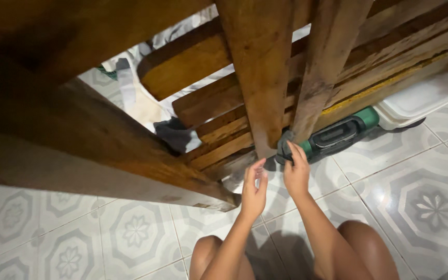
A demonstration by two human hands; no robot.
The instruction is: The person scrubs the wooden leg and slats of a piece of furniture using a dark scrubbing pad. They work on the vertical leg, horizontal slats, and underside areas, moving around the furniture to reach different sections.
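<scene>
The right hand [296, 173] rests its fingers on a grey cloth [284, 147] pressed against the lower end of a wooden slat [259, 78]; whether its grip is clenched on the cloth cannot be told. The left hand [254, 192] hovers just beside it, fingers loosely curled, grip released and holding nothing. The slat belongs to a tilted wooden furniture frame [79, 135] (slatted, dark brown) standing on the tiled floor [421, 202]. A green and black power tool [338, 136] lies on the floor just behind the cloth. A white plastic container [421, 98] sits beyond the tool.
</scene>
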